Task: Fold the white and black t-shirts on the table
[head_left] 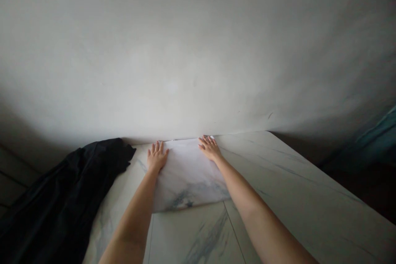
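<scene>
White sheet (188,173) lies between both grips (157,157) (210,148) (palms down).

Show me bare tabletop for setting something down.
Widest: the tabletop between the right forearm and its right edge. Smaller: between both forearms, below the white sheet. Crowded: left, under the black cloth; middle, sheet plus left hand and right hand.

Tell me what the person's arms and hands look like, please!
The left arm and right arm are bare, with no sleeves in view, and each narrows toward its hand. The left hand and right hand wear no gloves. I can't see any rings, watch or bracelets.
</scene>
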Motion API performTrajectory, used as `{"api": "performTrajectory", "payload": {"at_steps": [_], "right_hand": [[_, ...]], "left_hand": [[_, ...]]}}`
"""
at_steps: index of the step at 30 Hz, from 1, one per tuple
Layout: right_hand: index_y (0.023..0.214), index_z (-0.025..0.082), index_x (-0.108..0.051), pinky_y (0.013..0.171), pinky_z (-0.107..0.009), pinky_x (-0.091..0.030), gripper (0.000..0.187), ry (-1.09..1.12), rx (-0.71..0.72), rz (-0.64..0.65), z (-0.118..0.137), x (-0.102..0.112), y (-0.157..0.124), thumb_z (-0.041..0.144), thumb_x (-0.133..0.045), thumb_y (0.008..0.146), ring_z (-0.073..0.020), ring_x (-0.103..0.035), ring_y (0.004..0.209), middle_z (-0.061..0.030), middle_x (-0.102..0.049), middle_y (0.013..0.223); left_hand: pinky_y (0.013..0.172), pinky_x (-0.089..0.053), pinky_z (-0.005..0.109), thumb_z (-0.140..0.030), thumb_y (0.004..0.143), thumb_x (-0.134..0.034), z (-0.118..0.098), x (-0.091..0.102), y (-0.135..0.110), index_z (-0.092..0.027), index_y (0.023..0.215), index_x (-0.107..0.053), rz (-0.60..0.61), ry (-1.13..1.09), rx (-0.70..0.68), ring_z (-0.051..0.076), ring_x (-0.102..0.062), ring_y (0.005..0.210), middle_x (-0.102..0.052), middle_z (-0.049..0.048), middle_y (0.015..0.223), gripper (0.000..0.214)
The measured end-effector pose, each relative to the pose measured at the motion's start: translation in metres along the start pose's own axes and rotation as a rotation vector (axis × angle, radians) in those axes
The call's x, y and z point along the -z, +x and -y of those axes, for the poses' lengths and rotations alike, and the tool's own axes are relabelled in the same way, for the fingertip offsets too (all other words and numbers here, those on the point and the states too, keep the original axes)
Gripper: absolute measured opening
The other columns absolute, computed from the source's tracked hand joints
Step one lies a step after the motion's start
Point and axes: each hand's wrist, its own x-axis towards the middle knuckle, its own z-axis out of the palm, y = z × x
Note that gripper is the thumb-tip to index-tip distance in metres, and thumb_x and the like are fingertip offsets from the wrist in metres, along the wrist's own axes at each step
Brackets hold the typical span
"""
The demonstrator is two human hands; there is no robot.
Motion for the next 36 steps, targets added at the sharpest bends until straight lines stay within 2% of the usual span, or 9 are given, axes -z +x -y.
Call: {"api": "performTrajectory", "payload": {"at_steps": [6,12,16,19,22,25,29,33,36], "right_hand": [[0.154,0.029,-0.029,0.12,-0.043,-0.014,0.055,0.016,-0.028,0.008,-0.004,-0.008,0.003,0.048,-0.028,0.102,-0.0238,-0.02,0.148,-0.0034,-0.025,0.162],[0.156,0.025,-0.024,0.119,-0.043,-0.016,0.059,-0.013,-0.041,0.141,-0.001,0.017,-0.008,0.046,-0.033,0.101,-0.0247,-0.016,0.15,-0.0065,-0.017,0.163],[0.15,0.012,-0.038,0.118,-0.048,-0.016,0.056,-0.019,-0.123,0.023,0.035,0.025,-0.041,0.039,-0.032,0.101,-0.0298,-0.021,0.148,-0.0175,-0.026,0.159],[0.147,0.016,-0.043,0.117,-0.054,-0.016,0.052,0.047,-0.028,-0.044,0.075,0.018,-0.074,0.038,-0.027,0.103,-0.0294,-0.024,0.147,-0.0151,-0.028,0.159],[0.147,0.017,-0.043,0.116,-0.055,-0.019,0.053,0.094,0.016,0.011,0.099,0.011,-0.106,0.04,-0.027,0.103,-0.0288,-0.027,0.146,-0.015,-0.029,0.159],[0.149,0.019,-0.04,0.117,-0.052,-0.019,0.053,0.08,0.049,-0.003,0.09,0.007,-0.134,0.042,-0.031,0.102,-0.0278,-0.029,0.145,-0.0135,-0.031,0.158],[0.15,0.023,-0.04,0.117,-0.049,-0.021,0.053,0.01,-0.053,-0.074,0.043,0.009,-0.167,0.043,-0.036,0.101,-0.0274,-0.027,0.146,-0.0094,-0.031,0.158],[0.151,0.021,-0.037,0.114,-0.051,-0.024,0.054,-0.047,-0.235,-0.071,0.002,0.012,-0.192,0.04,-0.037,0.101,-0.0307,-0.03,0.145,-0.0127,-0.03,0.159],[0.144,0.013,-0.046,0.112,-0.045,-0.028,0.051,-0.04,-0.326,-0.132,-0.007,0.016,-0.206,0.035,-0.042,0.099,-0.0296,-0.038,0.14,-0.0197,-0.04,0.152]], "left_hand": [[0.119,-0.02,0.05,-0.05,0.098,-0.026,0.002,-0.007,0.001,-0.012,0.154,-0.027,-0.048,-0.002,0.03,0.032,-0.02,0.148,-0.024,0.0132,0.161,0.068],[0.12,-0.012,0.053,-0.047,0.098,-0.028,-0.009,0.014,-0.011,-0.009,0.153,-0.028,0.037,0.044,0.082,0.034,-0.013,0.149,-0.018,0.0154,0.161,0.067],[0.119,-0.01,0.056,-0.041,0.098,-0.03,-0.046,0.021,-0.048,-0.006,0.151,-0.032,-0.042,0.054,0.04,0.035,-0.013,0.149,-0.021,0.0214,0.159,0.064],[0.119,-0.015,0.054,-0.037,0.099,-0.028,-0.076,0.017,-0.085,-0.012,0.152,-0.034,-0.094,0.005,-0.063,0.034,-0.019,0.148,-0.025,0.0168,0.159,0.059],[0.117,-0.021,0.057,-0.035,0.099,-0.031,-0.086,0.013,-0.118,-0.017,0.151,-0.037,-0.056,-0.001,-0.11,0.034,-0.025,0.146,-0.03,0.0137,0.158,0.056],[0.114,-0.023,0.061,-0.04,0.099,-0.031,-0.072,0.014,-0.14,-0.023,0.149,-0.04,-0.046,0.03,-0.118,0.034,-0.03,0.145,-0.034,0.0115,0.157,0.054],[0.116,-0.024,0.055,-0.047,0.098,-0.03,-0.037,0.021,-0.162,-0.024,0.15,-0.039,-0.036,0.062,-0.12,0.033,-0.028,0.146,-0.032,0.0084,0.158,0.057],[0.116,-0.024,0.053,-0.045,0.098,-0.028,0.0,0.024,-0.187,-0.019,0.152,-0.033,-0.019,0.069,-0.084,0.032,-0.025,0.147,-0.027,0.0106,0.16,0.06],[0.116,-0.024,0.051,-0.045,0.095,-0.033,0.021,0.027,-0.206,-0.005,0.148,-0.037,-0.065,0.051,0.044,0.035,-0.025,0.146,-0.03,0.0205,0.158,0.067]]}}
